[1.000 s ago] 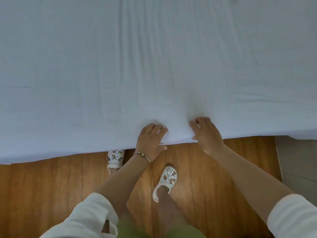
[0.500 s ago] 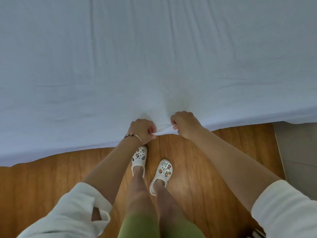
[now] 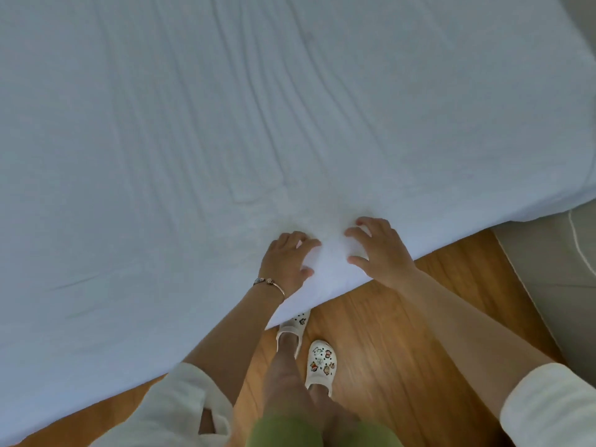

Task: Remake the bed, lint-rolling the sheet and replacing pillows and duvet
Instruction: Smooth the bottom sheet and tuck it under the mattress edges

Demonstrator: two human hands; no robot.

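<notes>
Tugging sheet (image 3: 225,140) taut at near edge of bed: left hand (image 3: 287,262) and right hand (image 3: 382,250), fingers curled, gripping a fold between them. Sheet wrinkled. Lint roller, pillows, duvet not visible; those steps probably remain.

sheet (image 3: 225,140): 1 | hands (image 3: 287,259): 2 | clogs (image 3: 321,362): 2 | bracelet (image 3: 269,282): 1 | sleeves (image 3: 180,404): 2

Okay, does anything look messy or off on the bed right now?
Yes. The white sheet has long creases fanning across the bed toward its near edge, where the left hand and right hand grip a bunched fold. No stains or tears show.
</notes>
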